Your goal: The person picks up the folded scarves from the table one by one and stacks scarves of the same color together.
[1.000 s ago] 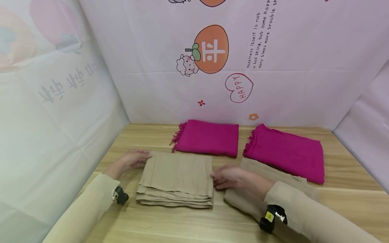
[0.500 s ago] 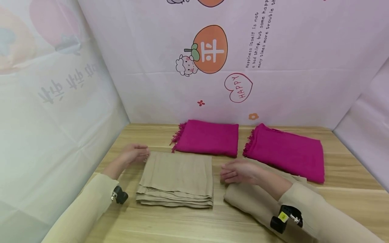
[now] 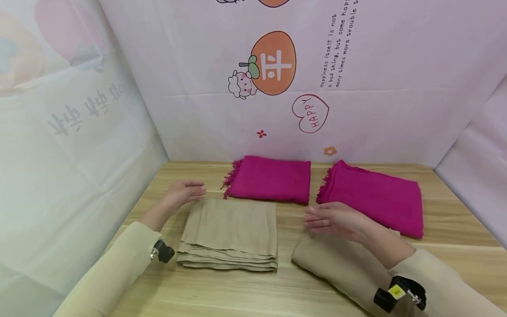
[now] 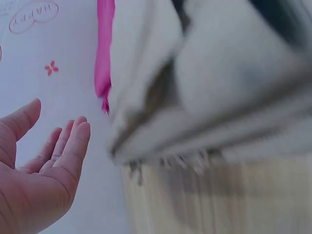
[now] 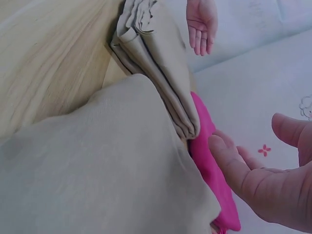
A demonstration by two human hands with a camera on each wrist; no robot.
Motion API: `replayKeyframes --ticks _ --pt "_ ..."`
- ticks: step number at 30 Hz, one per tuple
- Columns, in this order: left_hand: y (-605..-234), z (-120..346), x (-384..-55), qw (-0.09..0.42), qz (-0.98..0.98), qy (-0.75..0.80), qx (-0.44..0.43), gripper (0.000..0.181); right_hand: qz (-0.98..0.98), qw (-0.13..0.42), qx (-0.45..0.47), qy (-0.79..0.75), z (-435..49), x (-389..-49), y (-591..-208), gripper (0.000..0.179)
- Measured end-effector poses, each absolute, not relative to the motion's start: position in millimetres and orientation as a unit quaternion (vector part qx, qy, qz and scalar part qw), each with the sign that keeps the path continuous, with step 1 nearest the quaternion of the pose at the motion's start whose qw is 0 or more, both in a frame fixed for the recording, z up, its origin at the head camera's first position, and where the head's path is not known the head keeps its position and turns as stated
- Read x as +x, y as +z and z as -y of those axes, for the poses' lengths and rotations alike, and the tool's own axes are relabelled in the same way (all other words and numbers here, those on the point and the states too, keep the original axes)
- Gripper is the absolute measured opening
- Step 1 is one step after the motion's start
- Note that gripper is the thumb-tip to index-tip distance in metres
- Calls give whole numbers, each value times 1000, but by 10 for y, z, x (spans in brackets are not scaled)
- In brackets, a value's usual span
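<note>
A beige scarf [image 3: 233,229], folded into a layered rectangle, lies on the table left of centre. My left hand [image 3: 183,194] hovers by its far left corner, fingers straight and holding nothing. In the left wrist view, short fringe hangs at the blurred cloth edge beside that hand [image 4: 48,170]. A second beige folded cloth [image 3: 340,259] lies at the front right, partly hidden by my right arm. Over its far end is my right hand [image 3: 336,220], fingers extended. The right wrist view shows the right hand [image 5: 273,180] with nothing between thumb and fingers.
Two folded magenta shawls, one behind the left scarf [image 3: 273,180] and one farther right [image 3: 376,198], lie along the back, fringes facing left. White printed sheets [image 3: 190,88] wall in the wooden table [image 3: 198,293] at the back and sides.
My right hand has let go of the left scarf's right edge and moved right, over the other beige cloth. My left hand has come off the corner, moving slightly up and away. The scarf stays put.
</note>
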State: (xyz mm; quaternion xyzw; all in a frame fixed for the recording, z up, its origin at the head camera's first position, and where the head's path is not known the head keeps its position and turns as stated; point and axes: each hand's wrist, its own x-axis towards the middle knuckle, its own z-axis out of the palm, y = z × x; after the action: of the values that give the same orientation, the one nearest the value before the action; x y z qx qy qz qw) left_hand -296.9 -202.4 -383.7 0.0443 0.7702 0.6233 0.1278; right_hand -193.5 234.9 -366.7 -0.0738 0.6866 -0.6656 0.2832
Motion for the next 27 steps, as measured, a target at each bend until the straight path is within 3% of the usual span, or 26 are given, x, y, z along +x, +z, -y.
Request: replayKeyframes --ticks 17,24,27 --pt "-3694 1192 -2839 210 -732 640 102 44 -678 268 -79 -680 -2946 -1651 -3589 66" --pt "-3671 811 -2722 247 -714 644 126 38 -661 264 -78 -698 -3329 -1515 -3695 57" --pt "-3667 689 -2672 265 -720 626 137 39 -649 267 -86 -708 -3523 -1450 -3758 46"
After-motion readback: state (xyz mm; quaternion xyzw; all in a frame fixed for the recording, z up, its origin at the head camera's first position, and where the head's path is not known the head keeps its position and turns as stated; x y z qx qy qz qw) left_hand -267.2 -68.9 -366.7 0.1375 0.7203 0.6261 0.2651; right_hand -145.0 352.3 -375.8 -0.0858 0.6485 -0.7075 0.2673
